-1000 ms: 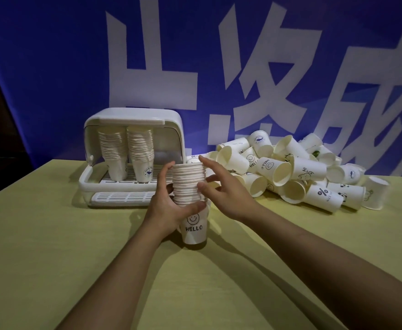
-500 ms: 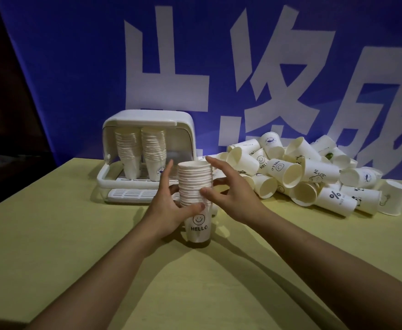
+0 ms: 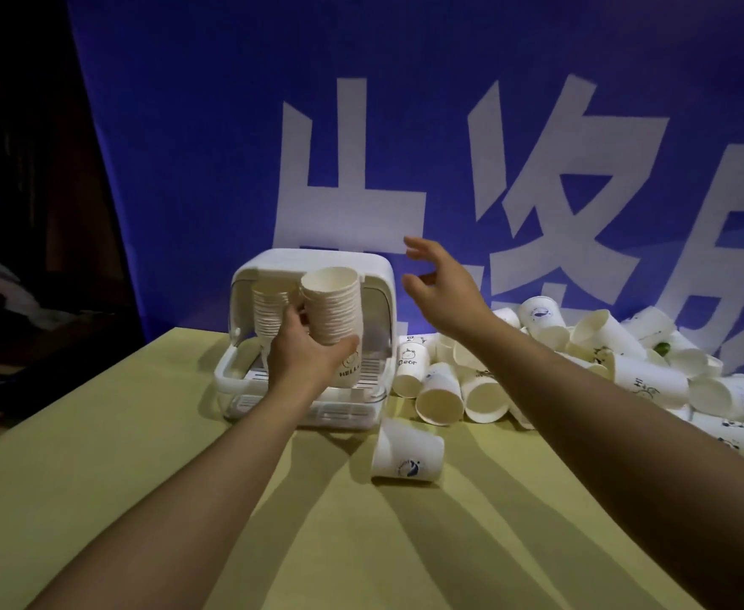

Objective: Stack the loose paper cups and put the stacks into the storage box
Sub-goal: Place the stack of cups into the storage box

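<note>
Left hand (image 3: 306, 350) grips the stack of cups (image 3: 333, 317) around its lower half, holding it upright in front of the open storage box (image 3: 374, 279), just beside the stack (image 3: 269, 314) standing inside. Right hand (image 3: 443, 281) hangs in the air right of the box, fingers spread and loose, touching nothing. One loose cup (image 3: 407, 457) lies on its side on the table (image 3: 141, 477), nearer than the heap of cups (image 3: 581, 367) to the right.
</note>
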The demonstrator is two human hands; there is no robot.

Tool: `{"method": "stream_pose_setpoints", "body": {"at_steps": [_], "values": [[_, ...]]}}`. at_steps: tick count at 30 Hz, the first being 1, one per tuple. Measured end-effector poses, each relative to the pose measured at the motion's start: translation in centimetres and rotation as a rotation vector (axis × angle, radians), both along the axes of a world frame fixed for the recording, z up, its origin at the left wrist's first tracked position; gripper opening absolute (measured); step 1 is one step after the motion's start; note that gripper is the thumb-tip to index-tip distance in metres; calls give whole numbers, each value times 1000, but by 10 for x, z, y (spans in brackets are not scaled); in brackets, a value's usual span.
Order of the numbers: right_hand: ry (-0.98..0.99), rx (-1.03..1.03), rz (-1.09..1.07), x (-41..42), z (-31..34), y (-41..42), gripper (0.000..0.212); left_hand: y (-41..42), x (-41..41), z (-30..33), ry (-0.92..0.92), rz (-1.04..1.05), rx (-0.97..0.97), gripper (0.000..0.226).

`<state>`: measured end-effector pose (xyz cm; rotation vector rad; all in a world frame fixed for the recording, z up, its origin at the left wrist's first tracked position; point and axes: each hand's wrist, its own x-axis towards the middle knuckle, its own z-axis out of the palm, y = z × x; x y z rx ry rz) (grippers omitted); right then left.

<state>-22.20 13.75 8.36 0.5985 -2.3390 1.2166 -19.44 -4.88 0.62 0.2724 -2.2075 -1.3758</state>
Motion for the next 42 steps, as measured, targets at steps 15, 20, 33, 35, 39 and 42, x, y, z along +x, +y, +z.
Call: {"method": "stream_pose_setpoints", "body": {"at_steps": [15, 20, 33, 35, 39, 42], "values": [[-108, 269, 41, -61, -11, -23, 55, 29, -61, -20, -244, 57, -32, 78], [-94, 307, 25, -69, -16, -22, 58, 38, -82, -27, -219, 80, 21, 68], [-60, 374, 42, -66, -26, -16, 57, 56, -101, -25, -171, 188, 2, 66], [-61, 381, 47, -64, -26, -16, 57, 58, -102, -23, -167, 197, 2, 73], [-54, 396, 49, -63, -26, -16, 58, 57, -102, -26, -159, 195, 4, 75], [-50, 397, 46, -63, -28, -17, 58, 56, -100, -29, -152, 193, 0, 65]]}}
